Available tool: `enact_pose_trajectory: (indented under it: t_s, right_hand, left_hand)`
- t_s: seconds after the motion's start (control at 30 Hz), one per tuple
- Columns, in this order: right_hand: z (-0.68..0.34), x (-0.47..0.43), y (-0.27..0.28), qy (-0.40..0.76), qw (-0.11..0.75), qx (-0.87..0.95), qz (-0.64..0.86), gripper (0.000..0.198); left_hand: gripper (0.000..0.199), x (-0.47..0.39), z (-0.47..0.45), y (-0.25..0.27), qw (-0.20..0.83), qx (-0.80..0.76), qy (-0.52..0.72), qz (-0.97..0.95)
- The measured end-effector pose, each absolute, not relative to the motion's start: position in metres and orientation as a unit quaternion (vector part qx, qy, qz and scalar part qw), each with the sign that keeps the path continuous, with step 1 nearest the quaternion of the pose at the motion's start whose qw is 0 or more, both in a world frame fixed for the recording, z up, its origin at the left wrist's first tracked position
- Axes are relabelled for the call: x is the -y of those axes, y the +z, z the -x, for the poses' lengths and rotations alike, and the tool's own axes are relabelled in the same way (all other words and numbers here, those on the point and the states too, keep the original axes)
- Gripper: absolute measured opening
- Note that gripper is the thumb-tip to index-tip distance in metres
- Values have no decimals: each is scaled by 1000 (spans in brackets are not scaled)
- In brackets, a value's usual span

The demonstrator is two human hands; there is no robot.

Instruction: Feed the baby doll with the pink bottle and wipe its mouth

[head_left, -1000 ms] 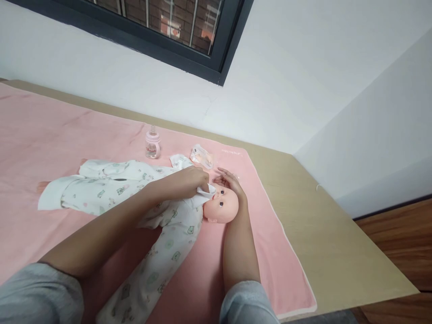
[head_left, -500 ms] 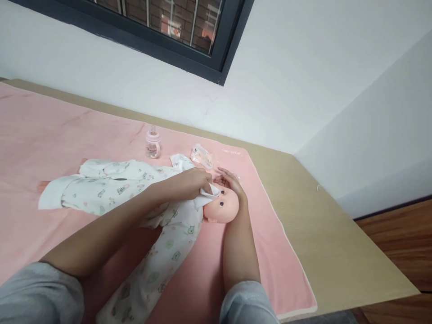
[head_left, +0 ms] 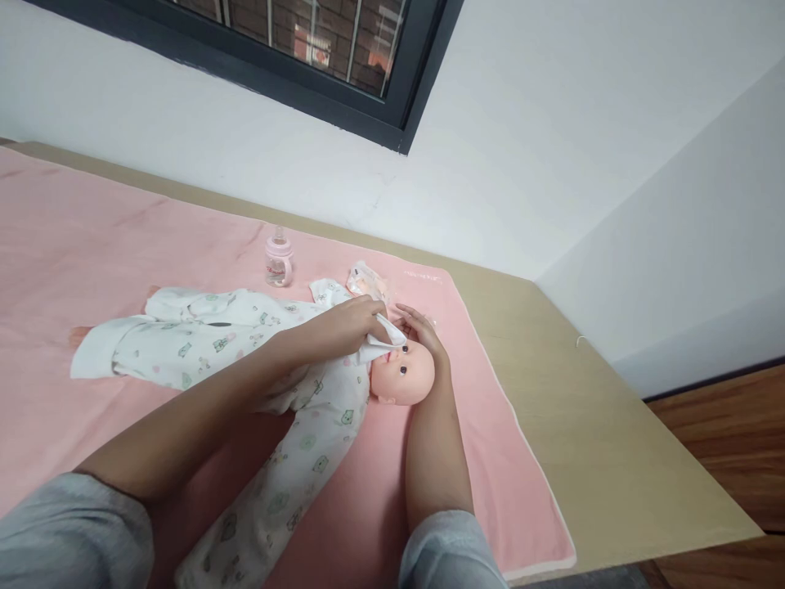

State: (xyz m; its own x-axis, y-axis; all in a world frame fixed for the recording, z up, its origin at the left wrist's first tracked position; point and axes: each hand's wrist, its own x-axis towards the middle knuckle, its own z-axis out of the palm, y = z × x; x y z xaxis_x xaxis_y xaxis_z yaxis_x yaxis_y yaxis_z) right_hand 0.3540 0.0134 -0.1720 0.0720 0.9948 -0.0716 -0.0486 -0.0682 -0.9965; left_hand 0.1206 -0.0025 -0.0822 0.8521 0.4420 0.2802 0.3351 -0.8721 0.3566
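Note:
A baby doll [head_left: 405, 384] lies on its back in a white printed outfit [head_left: 328, 409], its head toward the right. My left hand [head_left: 352, 323] crosses over the doll's chest and is closed on a small white cloth [head_left: 391, 334]. The cloth's tip touches the doll's face near the nose and covers the far cheek. Curved around the far side and crown of the head is my right hand [head_left: 424, 331], its fingers stretched out and holding nothing. My right wrist lies against the top of the doll's head.
A pink blanket [head_left: 491, 458] covers much of the wooden surface [head_left: 552, 409]. Beyond the doll stand a baby bottle [head_left: 279, 260] with a pink collar and a clear plastic packet [head_left: 366, 281]. A white wall [head_left: 491, 188] and a dark-framed window [head_left: 405, 123] rise behind.
My left hand has shifted slightly up, and the cloth has moved a little across the doll's face, so the mouth now shows. My right hand and the doll stay in place.

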Motion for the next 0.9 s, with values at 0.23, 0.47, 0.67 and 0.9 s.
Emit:
enact_pose_trajectory:
  t_s: [0.23,0.47,0.67,0.9]
  right_hand:
    - [-354,-14,-173,502,511,453,531,45]
    - [-357,-18,-179,548,522,412,508,48]
    - [-358,-18,-180,541,525,406,517,48]
    - [-352,-12,-173,538,524,412,516,47]
  left_hand:
    - [65,0,-122,-87,148,-220,172,-949]
    - [57,3,-123,-83,143,-208,185,-950]
    - [61,3,-123,-85,151,-195,204,-947]
    - [61,6,-120,-76,163,-206,164,-951]
